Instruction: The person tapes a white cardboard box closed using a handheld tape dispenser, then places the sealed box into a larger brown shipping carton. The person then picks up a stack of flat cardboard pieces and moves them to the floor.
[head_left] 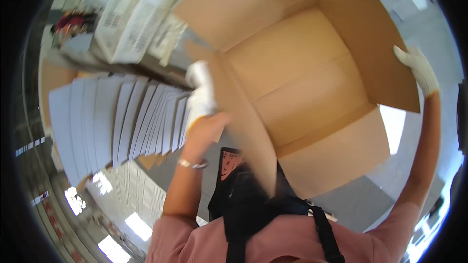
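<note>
A large open cardboard box (297, 75) is in front of me, tilted, its flaps spread and its brown inside bare. My right hand (417, 70), in a white glove, is closed on the edge of the right flap, thumb on the inner face and the other fingers behind it. On the opposite side my left hand (200, 95), also white-gloved, is against the outside of the left flap (243, 117). Motion blurs that hand, and its fingers cannot be made out.
To my left stands a row of flat, pale cardboard sheets (131, 117) on edge. Behind them are large whitish printed packages (141, 14), stacked. Below the box the grey floor (363, 197) shows. A black apron (248, 199) hangs at my front.
</note>
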Tool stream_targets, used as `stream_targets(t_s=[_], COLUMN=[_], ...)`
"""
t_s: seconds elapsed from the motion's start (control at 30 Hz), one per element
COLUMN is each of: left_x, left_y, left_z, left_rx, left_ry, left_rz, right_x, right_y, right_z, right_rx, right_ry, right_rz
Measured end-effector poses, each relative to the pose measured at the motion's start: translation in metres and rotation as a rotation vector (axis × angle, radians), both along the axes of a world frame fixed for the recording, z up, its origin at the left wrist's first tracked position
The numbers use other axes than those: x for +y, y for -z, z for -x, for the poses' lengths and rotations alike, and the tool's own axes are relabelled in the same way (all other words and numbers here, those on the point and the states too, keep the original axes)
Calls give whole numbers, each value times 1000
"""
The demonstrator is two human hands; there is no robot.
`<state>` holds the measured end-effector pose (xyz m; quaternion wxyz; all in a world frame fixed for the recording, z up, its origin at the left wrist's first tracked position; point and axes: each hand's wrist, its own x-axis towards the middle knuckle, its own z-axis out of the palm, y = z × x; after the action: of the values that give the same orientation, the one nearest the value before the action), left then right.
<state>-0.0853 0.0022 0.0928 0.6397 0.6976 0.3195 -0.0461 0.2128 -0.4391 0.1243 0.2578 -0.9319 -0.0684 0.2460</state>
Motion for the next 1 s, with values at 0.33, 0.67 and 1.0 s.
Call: stream_targets(t_s=[0.33,0.67,1.0], left_x=[151,95,49], left_y=[179,177,-3], left_z=[127,82,32], left_rx=[13,455,-752], left_ry=[-509,-303,-59], left_rz=[351,-264,453], right_x=[-147,-126,218], right_y=[139,212,-53], right_z=[-33,8,236], right_rx=[288,-369,-164], right_ry=[510,391,-264], right_rz=[-458,332,-621])
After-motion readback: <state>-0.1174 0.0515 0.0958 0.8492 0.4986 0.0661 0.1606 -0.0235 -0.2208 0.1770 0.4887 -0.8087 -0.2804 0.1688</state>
